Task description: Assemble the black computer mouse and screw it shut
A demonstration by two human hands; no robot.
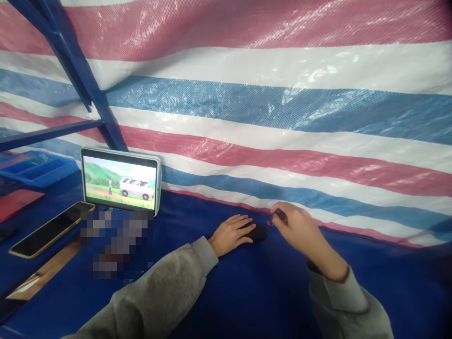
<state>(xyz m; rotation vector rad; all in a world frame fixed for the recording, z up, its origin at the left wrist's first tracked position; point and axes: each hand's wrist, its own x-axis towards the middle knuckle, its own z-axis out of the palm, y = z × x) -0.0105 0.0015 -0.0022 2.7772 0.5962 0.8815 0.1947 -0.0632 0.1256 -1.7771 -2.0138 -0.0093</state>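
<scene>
My left hand [231, 235] lies flat on the blue tabletop, fingers stretched out. Its fingertips rest on the near edge of a dark, rounded, flat object [259, 232], whose kind I cannot make out. Just right of that object, my right hand [296, 228] is raised slightly with thumb and fingers pinched together. Between them is a small dark object with a reddish-purple tint [277, 217], mostly covered by the fingers.
A tablet [120, 181] playing a cartoon leans near the striped sheet [247, 108] at the back. A phone [52, 229] lies to its left, beyond a pixelated patch. Farther left are a blue compartment tray [42, 170] and a red flat item [19, 205]. Blue frame bars [77, 70] rise behind.
</scene>
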